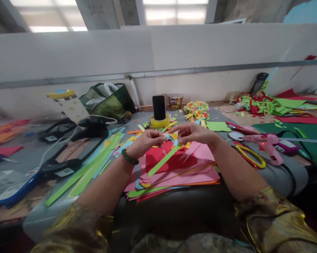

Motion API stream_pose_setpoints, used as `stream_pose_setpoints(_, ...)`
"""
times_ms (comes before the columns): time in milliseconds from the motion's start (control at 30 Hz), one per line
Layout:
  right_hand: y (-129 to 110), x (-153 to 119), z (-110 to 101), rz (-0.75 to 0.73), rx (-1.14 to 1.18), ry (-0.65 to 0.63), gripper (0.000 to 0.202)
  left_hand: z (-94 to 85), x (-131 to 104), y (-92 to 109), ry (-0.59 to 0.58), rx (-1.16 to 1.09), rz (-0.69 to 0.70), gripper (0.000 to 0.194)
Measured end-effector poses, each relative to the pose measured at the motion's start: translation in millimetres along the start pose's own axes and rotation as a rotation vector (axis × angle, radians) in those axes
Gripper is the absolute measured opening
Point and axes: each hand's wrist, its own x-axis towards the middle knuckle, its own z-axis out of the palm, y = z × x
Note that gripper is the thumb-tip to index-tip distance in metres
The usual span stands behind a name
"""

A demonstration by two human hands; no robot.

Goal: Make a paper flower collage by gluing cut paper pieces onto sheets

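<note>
My left hand (150, 141), with a dark beaded bracelet (129, 157) on its wrist, is closed in a pinch. A small bluish piece shows at its fingertips, too small to make out. Just to the right, my right hand (192, 134) pinches the upper end of a light green paper strip (163, 161), beside a bit of blue paper. The strip slants down to the left over a red paper sheet (154, 156). That sheet lies on a stack of pink paper (203, 174) with green, red and orange edges. Small yellow and orange scraps lie behind my fingers.
Long green strips (87, 179) lie left of the stack. On the right are yellow-handled scissors (253, 158) and a pink glue gun (271, 144). Behind stand a phone (159, 108) by a yellow tape roll (159, 122), a paper-flower cluster (197, 109) and a green bag (116, 102).
</note>
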Motion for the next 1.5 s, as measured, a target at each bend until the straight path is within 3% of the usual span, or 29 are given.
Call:
stream_pose_setpoints(67, -2.0, -2.3, -8.4, -0.094, 0.079, 0.196, 0.037, -1.5, -3.7, 3.7, -0.128, 0.04, 0.016, 0.033)
stream_pose_setpoints(100, -2.9, -3.0, -13.3, -0.151, 0.131, 0.319, 0.036, -1.0, -6.2, 5.9, -0.249, 0.058, 0.008, 0.034)
stream_pose_setpoints(200, -3.6, -2.3, -25.3, -0.266, 0.27, 0.654, 0.039, 7.7, -15.6, 10.4, -0.741, 0.083, -0.105, 0.046)
stream_pose_setpoints(300, -0.4, 3.8, -26.9, -0.267, 0.305, 0.828, 0.043, 21.4, -24.3, 10.3, -1.103, 0.106, -0.255, 0.059)
stream_pose_setpoints(367, 2.3, 9.4, -21.6, -0.264, 0.276, 0.876, 0.044, 27.7, -27.5, 9.8, -1.171, 0.126, -0.25, 0.06)
stream_pose_setpoints(400, 3.2, 11.9, -17.7, -0.269, 0.251, 0.888, 0.044, 29.1, -28.0, 10.0, -1.137, 0.126, -0.205, 0.057)
stream_pose_setpoints(467, 3.4, 15.5, -8.8, -0.292, 0.186, 0.898, 0.043, 28.6, -26.6, 10.6, -0.952, 0.095, -0.079, 0.041)
stream_pose_setpoints(500, 2.8, 16.3, -4.0, -0.307, 0.151, 0.9, 0.042, 27.1, -24.6, 10.4, -0.825, 0.063, -0.029, 0.035)
stream_pose_setpoints(600, 0.7, 15.4, 10.9, -0.351, 0.03, 0.9, 0.039, 21.2, -14.6, 5.8, -0.359, -0.074, 0.015, 0.054)
stream_pose_setpoints(700, 3.1, 15.2, 27.7, -0.353, -0.127, 0.861, 0.034, 17.7, -3.5, -1.5, 0.086, -0.267, -0.002, 0.044)
stream_pose_setpoints(800, 6.6, 18.3, 43.0, -0.319, -0.29, 0.787, 0.027, 17.2, 1.9, -3.3, 0.275, -0.412, 0.014, 0.04)
stream_pose_setpoints(967, -18.2, -3.4, 52.6, -0.219, -0.638, 0.652, 0.015, 15.5, 0.4, 2.6, 0.318, -0.416, -0.013, 0.039)
stream_pose_setpoints(1067, -42.0, -50.1, 46.8, -0.119, -0.917, 0.702, 0.017, 13.5, 1.0, 3.1, 0.301, -0.405, -0.056, 0.039)
stream_pose_setpoints(1133, -48.7, -88.7, 38.0, 0.066, -1.056, 0.756, 0.021, 12.7, 2.3, 1.9, 0.269, -0.398, -0.061, 0.038)
stream_pose_setpoints(1200, -44.9, -126.7, 27.8, 0.323, -1.193, 0.789, 0.021, 12.4, 3.4, 0.6, 0.236, -0.398, -0.058, 0.037)
stream_pose_setpoints(1333, -15.6, -185.5, 15.4, 0.756, -1.335, 0.713, 0.023, 12.4, 3.0, 0.6, 0.185, -0.388, -0.067, 0.039)
stream_pose_setpoints(1500, 17.1, -205.2, 11.9, 0.828, -1.321, 0.681, 0.036, 10.5, 3.4, -0.1, 0.185, -0.35, -0.075, 0.035)
